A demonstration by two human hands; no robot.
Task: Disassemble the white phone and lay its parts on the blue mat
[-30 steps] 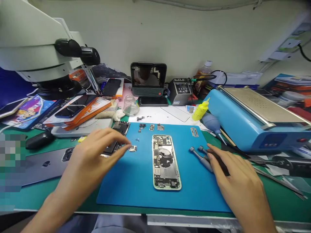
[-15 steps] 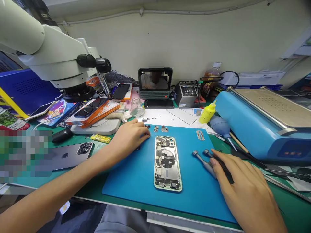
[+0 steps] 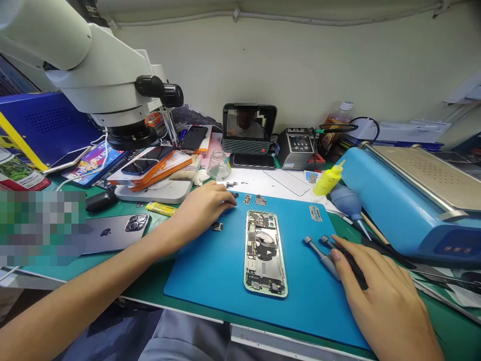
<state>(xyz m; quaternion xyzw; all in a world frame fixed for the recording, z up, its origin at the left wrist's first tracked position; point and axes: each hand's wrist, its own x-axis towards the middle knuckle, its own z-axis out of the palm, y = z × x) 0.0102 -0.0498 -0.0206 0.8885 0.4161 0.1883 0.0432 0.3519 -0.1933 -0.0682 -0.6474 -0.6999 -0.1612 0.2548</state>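
An opened phone (image 3: 265, 255) with its inner parts bare lies on the blue mat (image 3: 210, 276). My left hand (image 3: 206, 203) rests at the mat's upper left edge, fingers bent together beside small dark parts (image 3: 234, 194); what its fingertips hold, if anything, is hidden. Below that hand sits a small camera-like module (image 3: 217, 227). Two small metal plates, one a shield plate (image 3: 260, 200), lie above the phone. On the right, my right hand (image 3: 387, 291) has its thumb and fingers around a black screwdriver (image 3: 355, 268). A grey screwdriver (image 3: 322, 257) lies alongside it.
A microscope (image 3: 108, 85) overhangs the left side. Near my left forearm lies a dark phone (image 3: 112, 231). A glass jar (image 3: 218, 166), a screen device (image 3: 248, 129) and a yellow bottle (image 3: 328, 179) stand behind the mat. A blue heating machine (image 3: 406, 200) flanks the right.
The camera view has shifted slightly left. My left hand has moved a little away from the module below it, which now shows more fully. My right hand stays on the black screwdriver.
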